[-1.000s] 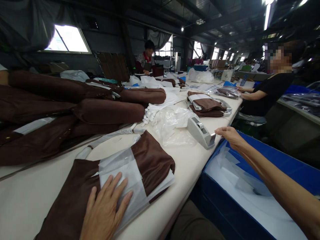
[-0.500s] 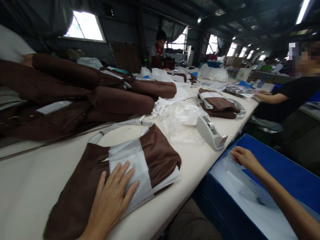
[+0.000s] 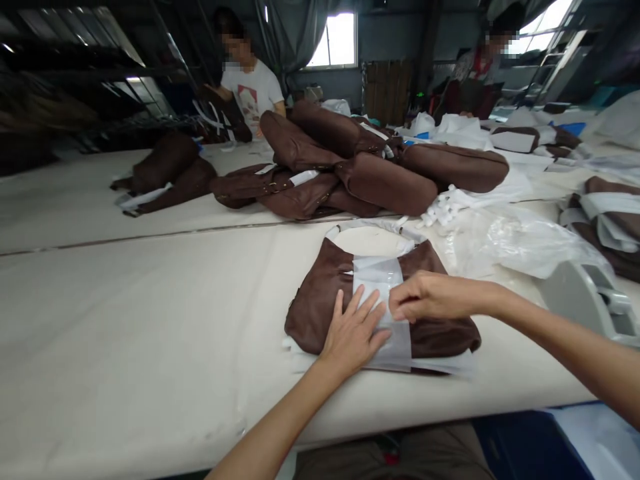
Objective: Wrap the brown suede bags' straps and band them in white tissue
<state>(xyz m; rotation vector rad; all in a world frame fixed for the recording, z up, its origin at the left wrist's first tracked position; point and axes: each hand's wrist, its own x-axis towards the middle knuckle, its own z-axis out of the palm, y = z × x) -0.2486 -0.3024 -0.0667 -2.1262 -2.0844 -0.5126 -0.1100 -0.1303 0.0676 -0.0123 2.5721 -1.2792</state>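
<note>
A brown bag [image 3: 315, 293] lies flat on the cream table [image 3: 150, 347], its handle wrapped in white and pointing away from me. A translucent white wrap [image 3: 377, 270] runs around its middle. My left hand [image 3: 354, 333] rests on the wrap and bag with fingers spread. Just to its right, my right hand [image 3: 420, 297] is closed over the wrap's right part; what its fingers hold, if anything, is hidden. White sheets stick out below the bag's lower edge.
Several brown bags [image 3: 390, 183] are piled behind. A tape dispenser [image 3: 585, 297] and clear plastic [image 3: 515, 237] are at right, near wrapped bags [image 3: 610, 220]. A blue box [image 3: 515, 443] sits below the table edge. One person [image 3: 253, 87] stands behind left, another [image 3: 470, 83] behind right.
My right hand has moved from the blue box onto the wrapped bag. The view has turned left, bringing a person in a white shirt into sight. My left hand stays on the bag.
</note>
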